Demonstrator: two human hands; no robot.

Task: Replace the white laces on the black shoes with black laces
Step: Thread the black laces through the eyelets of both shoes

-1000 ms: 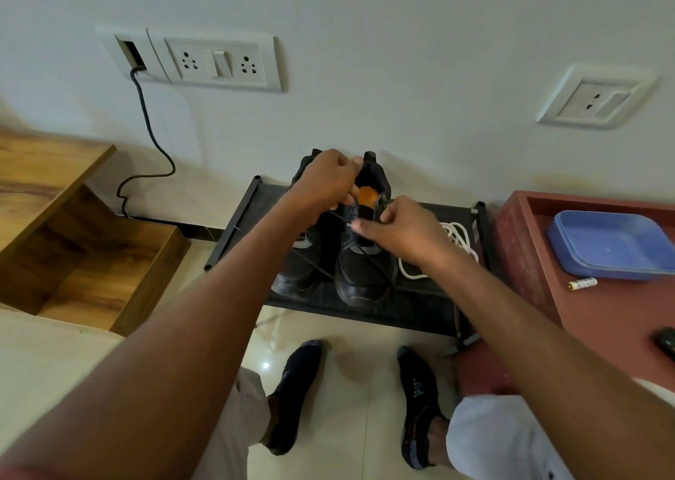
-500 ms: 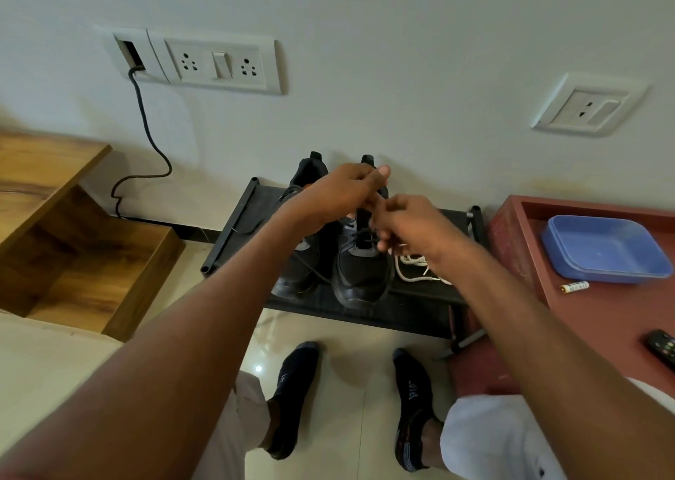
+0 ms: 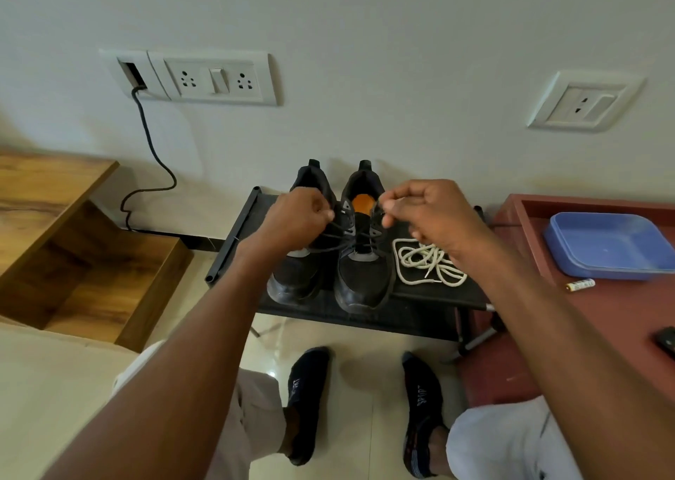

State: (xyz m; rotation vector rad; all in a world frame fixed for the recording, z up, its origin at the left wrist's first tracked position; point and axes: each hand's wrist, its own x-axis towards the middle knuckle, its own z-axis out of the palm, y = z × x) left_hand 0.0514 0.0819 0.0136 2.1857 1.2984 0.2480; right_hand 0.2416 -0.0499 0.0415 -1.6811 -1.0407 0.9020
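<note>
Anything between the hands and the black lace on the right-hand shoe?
Nothing visible. The left hand and right hand each already pinch an end of the black lace over the shoe. The white laces lie aside on the rack.

A blue tray (image 3: pixel 606 246) is seen on a reddish table (image 3: pixel 599 319), right of the fingers, with a small battery (image 3: pixel 580 284) just beside it. Up and left, a switch plate (image 3: pixel 215 78) is mounted on the wall, and a black cable (image 3: pixel 153 158) is hung from it. A wooden shelf (image 3: pixel 73 246) is set far left.
</note>
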